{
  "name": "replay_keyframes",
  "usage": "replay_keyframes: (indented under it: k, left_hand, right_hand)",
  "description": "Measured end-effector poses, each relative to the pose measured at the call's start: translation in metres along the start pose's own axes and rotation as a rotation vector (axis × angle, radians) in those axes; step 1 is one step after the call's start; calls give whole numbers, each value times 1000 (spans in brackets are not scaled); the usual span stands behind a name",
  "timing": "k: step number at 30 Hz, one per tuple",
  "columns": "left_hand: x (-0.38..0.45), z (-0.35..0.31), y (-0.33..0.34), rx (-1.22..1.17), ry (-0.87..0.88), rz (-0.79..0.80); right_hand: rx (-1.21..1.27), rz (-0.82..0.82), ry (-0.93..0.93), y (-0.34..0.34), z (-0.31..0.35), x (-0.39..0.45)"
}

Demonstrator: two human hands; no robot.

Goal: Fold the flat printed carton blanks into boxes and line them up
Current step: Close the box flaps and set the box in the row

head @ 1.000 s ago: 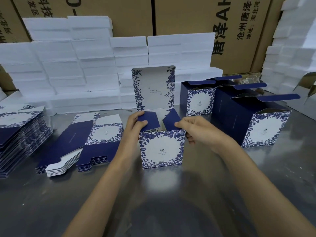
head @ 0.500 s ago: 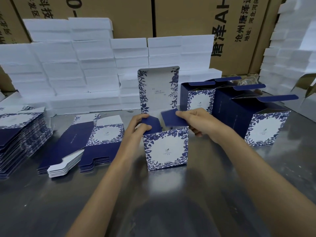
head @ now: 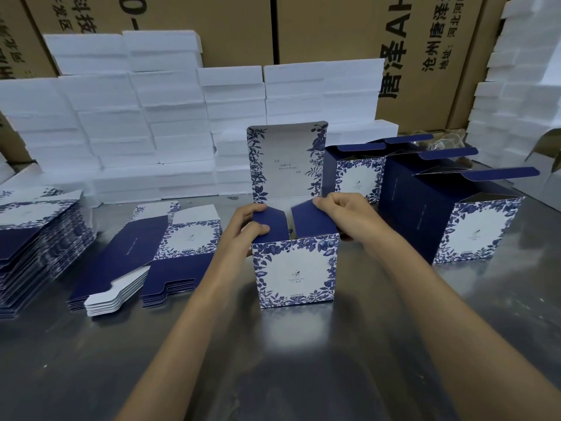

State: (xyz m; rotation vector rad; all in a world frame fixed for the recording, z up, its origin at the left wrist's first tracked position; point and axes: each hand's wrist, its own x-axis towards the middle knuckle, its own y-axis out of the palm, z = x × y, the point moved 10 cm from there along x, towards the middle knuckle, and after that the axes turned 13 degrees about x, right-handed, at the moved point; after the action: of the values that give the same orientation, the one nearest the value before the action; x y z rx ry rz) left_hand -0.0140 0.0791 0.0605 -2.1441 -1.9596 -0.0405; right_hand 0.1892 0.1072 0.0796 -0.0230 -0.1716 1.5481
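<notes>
Both side flaps had dropped lower over the mouth of the box (head: 296,270) than half a second before, and the box had kept its spot at the centre of the frame on the steel desk (head: 303,360). Its tall printed lid (head: 287,164) stood upright at the back. At that moment the left hand (head: 247,227) gripped the left navy flap (head: 271,224), thumb on its near edge and fingers (head: 258,208) curled over its far edge. The right hand (head: 344,215) pinched the right navy flap (head: 314,220) at its far corner, its fingers clenched round the card.

Left of centre lay two short stacks of flat blanks (head: 151,256), and a taller stack of blanks (head: 36,238) sat at the left edge. Folded boxes (head: 473,220) with open tops stood in a row toward the upper right. White foam blocks (head: 151,123) were piled along the back, in front of brown shipping cartons (head: 334,28).
</notes>
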Motion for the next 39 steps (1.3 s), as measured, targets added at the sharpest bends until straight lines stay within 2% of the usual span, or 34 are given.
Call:
replay_keyframes:
  k: [5,11,17,21,24,27,29,35,39]
  left_hand:
    - [0,0,-3,30,7,11]
    - [1,-1,-4,50,4,-14]
    - [7,3,0,4,27,-27]
    - [4,4,1,14,23,-54]
    - [-1,8,4,-82,-8,-65]
    - [-5,3,-6,16,29,-136]
    - [-7,-3,-7,40,65,-137]
    - [-11,-7,-5,19,112,-203]
    - [-11,-6,-3,-60,111,-222]
  right_hand:
    - [-36,40,32,0,-2,9]
    - [59,-87,1,-9,-4,16]
    - [431,90,-29,1,-7,12]
    - [480,-33,-22,-14,-10,11]
    - [357,-85,24,-20,-19,8]
    - [169,-71,-7,-21,-21,1]
    - [208,-51,-14,-17,-23,-5]
    - [575,47,34,7,-8,-18]
    - [374,59,-7,8,-2,-23]
